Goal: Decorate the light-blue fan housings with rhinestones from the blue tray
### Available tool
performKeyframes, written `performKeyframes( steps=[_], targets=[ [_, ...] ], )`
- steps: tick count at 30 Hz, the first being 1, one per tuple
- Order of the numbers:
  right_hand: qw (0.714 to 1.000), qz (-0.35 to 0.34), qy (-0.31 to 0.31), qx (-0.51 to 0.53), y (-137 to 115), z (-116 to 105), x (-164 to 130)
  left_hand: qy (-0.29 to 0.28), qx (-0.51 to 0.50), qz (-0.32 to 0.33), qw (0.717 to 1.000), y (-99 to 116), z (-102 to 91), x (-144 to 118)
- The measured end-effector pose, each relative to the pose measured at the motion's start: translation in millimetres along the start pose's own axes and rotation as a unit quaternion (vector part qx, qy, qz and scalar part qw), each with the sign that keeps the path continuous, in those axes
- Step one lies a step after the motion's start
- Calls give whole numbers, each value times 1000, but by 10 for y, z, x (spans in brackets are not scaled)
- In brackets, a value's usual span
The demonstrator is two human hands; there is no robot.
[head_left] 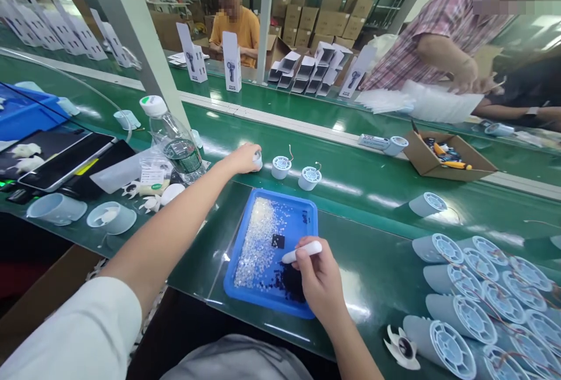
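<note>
My left hand (242, 159) reaches forward, its fingers closed round a light blue fan housing (258, 161) that they partly hide. Just right of it, two more light blue fan housings (281, 167) (310, 178) stand upright with short wires sticking up. My right hand (319, 277) grips a white pen-like tool (304, 252), its tip pointing left over the blue tray (272, 194). Inside the tray lie many small clear pieces (258, 239), small black pieces (291, 283) and a black square (278, 241).
Rows of light blue housings (451, 345) and a white fan blade (402, 348) lie at right. A water bottle (177, 146) stands near my left arm. Beyond are a cardboard box of tools (456, 158), white printed boxes (231, 64) and other people working.
</note>
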State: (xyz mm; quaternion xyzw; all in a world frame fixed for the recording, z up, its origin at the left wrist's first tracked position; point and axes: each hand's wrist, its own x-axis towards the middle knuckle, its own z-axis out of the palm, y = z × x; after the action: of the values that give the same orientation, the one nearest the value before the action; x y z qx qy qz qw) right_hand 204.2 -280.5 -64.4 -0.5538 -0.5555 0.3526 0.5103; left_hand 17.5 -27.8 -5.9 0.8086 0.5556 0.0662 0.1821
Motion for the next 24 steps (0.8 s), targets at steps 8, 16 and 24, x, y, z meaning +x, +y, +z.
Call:
performKeyframes(
  steps=[8, 16, 24],
  targets=[
    [999, -9, -19, -44, 68, 36, -17, 210, -181, 21, 960, 184, -379, -864],
    [980, -116, -65, -146, -84, 48, 13, 238, -536, -13, 810, 188, -252, -1759],
    [978, -173, -84, -85, -93, 155, -157, 204, -785, -53, 583, 126, -31, -2358]
  ],
)
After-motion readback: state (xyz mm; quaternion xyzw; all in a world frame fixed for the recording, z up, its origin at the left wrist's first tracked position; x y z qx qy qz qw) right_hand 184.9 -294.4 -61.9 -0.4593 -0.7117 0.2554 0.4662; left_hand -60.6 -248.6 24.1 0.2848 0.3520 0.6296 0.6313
